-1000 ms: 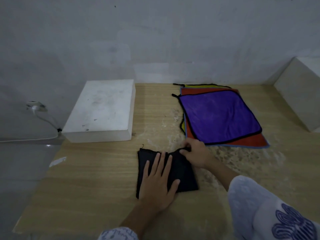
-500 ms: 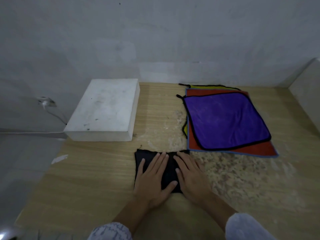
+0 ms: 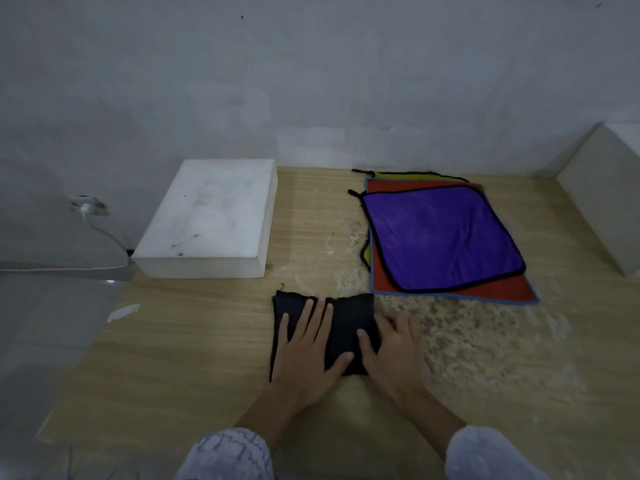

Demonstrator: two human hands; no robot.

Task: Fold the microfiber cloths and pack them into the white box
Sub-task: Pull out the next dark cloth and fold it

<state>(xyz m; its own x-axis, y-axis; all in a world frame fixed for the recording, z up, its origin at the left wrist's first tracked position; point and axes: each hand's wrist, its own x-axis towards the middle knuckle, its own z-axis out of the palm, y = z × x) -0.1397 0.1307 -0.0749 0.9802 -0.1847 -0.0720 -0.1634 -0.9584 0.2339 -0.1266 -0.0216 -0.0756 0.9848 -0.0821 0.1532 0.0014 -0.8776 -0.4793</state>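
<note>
Both hands lay flat, fingers straight: left hand [image 3: 304, 355] and right hand [image 3: 391, 355] pressed the folded black cloth [image 3: 341, 327] on the surface [image 3: 194, 348], near the white box [image 3: 211, 220].

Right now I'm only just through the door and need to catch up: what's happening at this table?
A person is folding microfiber cloths. Their left hand lies flat on a folded black cloth at the near edge of the wooden table, and the right hand presses its right side. A purple cloth tops a flat pile with an orange cloth and a yellow cloth beneath. The white box sits closed, to the left.
</note>
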